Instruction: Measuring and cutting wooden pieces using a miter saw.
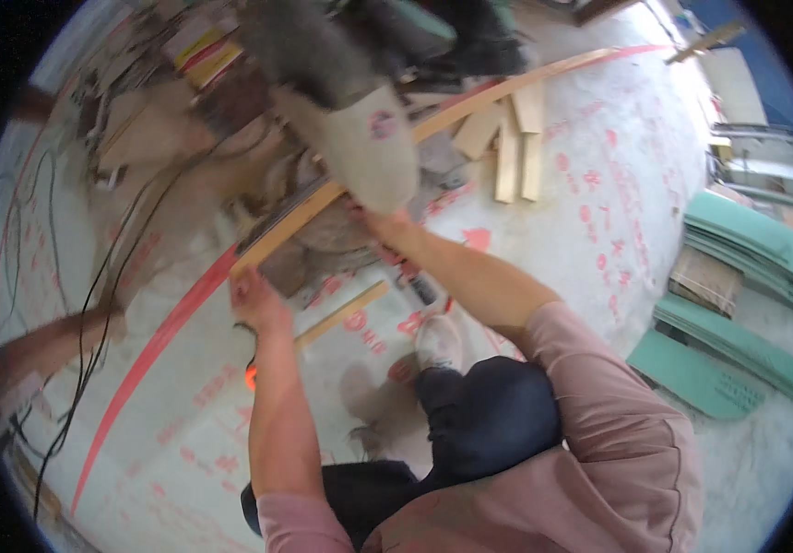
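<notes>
A long wooden batten [290,230] runs diagonally from beside my left knee side toward the far right, with a dark strip along its far edge. My left hand [254,290] is closed around its near end. Farther along, my right hand [387,229] is closed at the batten's near edge, its fingers blurred and partly hidden. Another person's pale shoe [373,152] comes down over the batten just beyond my right hand. Below that hand lies a red and dark tool [410,281], too blurred to name. A shorter wooden strip [341,313] lies on the floor near my left forearm.
Printed pale sheeting [599,240] covers the floor, crossed by a red band [152,355]. Short wood offcuts [516,152] lie beyond the batten. Green boards [747,240] are stacked at right. Dark cables [106,276] trail at left, near cluttered scraps [157,120].
</notes>
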{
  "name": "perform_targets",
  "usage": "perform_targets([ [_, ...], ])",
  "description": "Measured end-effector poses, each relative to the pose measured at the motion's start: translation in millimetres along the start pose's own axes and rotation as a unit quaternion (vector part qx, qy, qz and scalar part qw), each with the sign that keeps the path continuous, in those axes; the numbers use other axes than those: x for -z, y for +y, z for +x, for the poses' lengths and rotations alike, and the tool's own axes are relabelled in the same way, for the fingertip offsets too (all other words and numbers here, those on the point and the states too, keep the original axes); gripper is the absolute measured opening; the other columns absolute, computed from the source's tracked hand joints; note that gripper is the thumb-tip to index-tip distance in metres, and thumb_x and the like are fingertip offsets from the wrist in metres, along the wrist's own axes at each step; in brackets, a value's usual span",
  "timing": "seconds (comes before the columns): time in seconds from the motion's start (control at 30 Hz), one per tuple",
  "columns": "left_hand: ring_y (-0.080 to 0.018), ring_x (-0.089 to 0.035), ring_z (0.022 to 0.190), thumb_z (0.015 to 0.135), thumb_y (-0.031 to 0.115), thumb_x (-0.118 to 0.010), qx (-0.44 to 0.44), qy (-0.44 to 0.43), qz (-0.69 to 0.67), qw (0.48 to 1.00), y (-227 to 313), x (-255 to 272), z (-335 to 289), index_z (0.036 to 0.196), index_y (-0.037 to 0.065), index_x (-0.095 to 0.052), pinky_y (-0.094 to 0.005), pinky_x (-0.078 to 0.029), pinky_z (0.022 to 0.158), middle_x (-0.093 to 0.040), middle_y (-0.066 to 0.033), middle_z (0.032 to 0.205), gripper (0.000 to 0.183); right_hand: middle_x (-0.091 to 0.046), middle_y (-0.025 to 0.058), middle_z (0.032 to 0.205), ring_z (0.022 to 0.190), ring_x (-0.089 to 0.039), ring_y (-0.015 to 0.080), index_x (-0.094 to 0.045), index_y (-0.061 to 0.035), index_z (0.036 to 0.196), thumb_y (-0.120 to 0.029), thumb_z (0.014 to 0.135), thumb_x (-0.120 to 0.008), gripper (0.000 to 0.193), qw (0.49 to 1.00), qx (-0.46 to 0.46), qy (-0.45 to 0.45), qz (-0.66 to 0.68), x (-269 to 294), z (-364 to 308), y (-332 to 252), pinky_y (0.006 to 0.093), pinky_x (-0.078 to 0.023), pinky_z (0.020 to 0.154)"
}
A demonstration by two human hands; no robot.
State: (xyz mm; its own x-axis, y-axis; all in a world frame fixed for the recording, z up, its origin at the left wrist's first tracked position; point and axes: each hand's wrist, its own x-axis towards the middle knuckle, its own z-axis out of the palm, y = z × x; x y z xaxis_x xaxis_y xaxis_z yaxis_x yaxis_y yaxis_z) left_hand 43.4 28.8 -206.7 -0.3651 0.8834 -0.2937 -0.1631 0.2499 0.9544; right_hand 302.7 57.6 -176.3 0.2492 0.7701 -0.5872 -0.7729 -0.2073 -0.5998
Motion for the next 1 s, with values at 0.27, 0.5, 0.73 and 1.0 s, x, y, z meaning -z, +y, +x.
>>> perform_targets([
  [0.27,-0.0176,-0.058,0.102,0.097,0.004,-0.053,0.031,0.027,0.030,0.999,16.7,-34.4,-12.6,0.129,-0.004,-0.051,-0.0311,-0.045,0.091,-0.061,-0.0098,0.113,0.033,-0.061,0.0145,0.126,0.116,-0.059,0.0253,-0.055,-0.0069,0.131,-0.018,0.083,-0.071,0.052,0.941,0.182,-0.075,-0.274,48.4,34.9,7.6,0.0333,-0.046,0.101],
  [0.5,-0.0194,-0.060,0.101,0.093,0.001,-0.058,-0.007,0.117,-0.174,0.978,-28.8,-12.2,9.7,0.117,-0.005,-0.055,-0.0345,-0.049,0.096,-0.062,-0.0120,0.107,0.025,-0.060,0.0073,0.116,0.098,-0.061,0.0248,-0.051,-0.0066,0.129,-0.034,0.098,-0.058,0.042,0.970,-0.044,0.005,-0.238,21.4,23.6,-0.3,0.0455,-0.051,0.085],
  [0.73,-0.0156,-0.062,0.093,0.089,-0.003,-0.064,-0.027,0.096,-0.089,0.991,11.8,-44.7,-15.2,0.119,-0.004,-0.055,-0.0271,-0.049,0.082,-0.067,-0.0094,0.102,0.031,-0.059,0.0070,0.109,0.089,-0.063,0.0189,-0.053,-0.0055,0.120,-0.025,0.093,-0.068,0.036,0.957,0.017,0.032,-0.289,9.0,6.4,-26.7,0.0318,-0.054,0.074],
  [1.0,-0.0134,-0.062,0.091,0.091,0.002,-0.061,0.002,0.037,-0.093,0.995,28.5,-47.9,-18.0,0.112,-0.002,-0.062,-0.0273,-0.046,0.082,-0.067,-0.0069,0.103,0.021,-0.059,0.0075,0.107,0.085,-0.063,0.0189,-0.052,-0.0046,0.119,-0.022,0.095,-0.066,0.033,0.950,0.055,0.035,-0.304,6.3,4.5,-27.5,0.0319,-0.055,0.071],
])
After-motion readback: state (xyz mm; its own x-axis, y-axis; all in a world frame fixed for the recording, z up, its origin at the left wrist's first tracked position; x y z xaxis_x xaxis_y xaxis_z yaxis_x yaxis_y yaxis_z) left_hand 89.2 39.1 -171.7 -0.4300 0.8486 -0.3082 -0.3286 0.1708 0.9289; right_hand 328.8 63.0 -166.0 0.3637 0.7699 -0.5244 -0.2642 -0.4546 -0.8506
